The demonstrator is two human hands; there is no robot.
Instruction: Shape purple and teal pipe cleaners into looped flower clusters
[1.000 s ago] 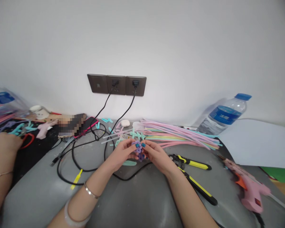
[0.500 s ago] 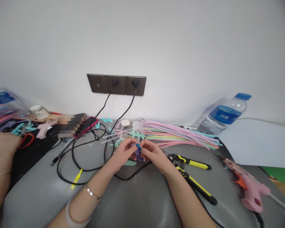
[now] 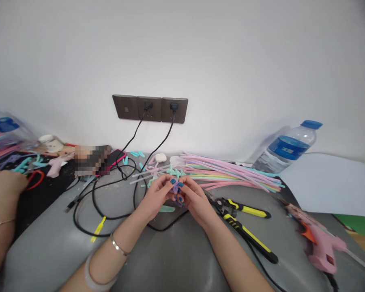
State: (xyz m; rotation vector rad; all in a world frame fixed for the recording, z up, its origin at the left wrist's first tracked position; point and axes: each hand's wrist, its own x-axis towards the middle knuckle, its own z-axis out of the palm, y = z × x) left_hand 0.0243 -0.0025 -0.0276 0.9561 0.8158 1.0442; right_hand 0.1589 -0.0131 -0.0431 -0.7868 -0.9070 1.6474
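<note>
Both hands meet over the middle of the table, pinching a small curled purple pipe-cleaner piece (image 3: 175, 188) between thumbs and fingers. My left hand (image 3: 157, 196) grips its left side, and my right hand (image 3: 195, 199) closes on the right side. Fingers cover much of the piece, so its full shape is hidden. Just behind the fingertips lie mint-green twisted pipe-cleaner pieces (image 3: 175, 172). A bundle of long pastel pipe cleaners (image 3: 231, 172) stretches away to the right. Yellow-and-black pliers (image 3: 231, 217) rest with open handles beside my right wrist.
Black cables (image 3: 93, 202) loop across the left side, running from wall sockets (image 3: 150, 108). A pink glue gun (image 3: 322, 247) and a leaning water bottle (image 3: 287, 148) stand right. At far left, another person's hand (image 3: 7, 186) is near red-handled scissors (image 3: 36, 178).
My fingers have shifted slightly on the purple piece, turning it a little. The right wrist has moved slightly left. The tools and cables stay where they were.
</note>
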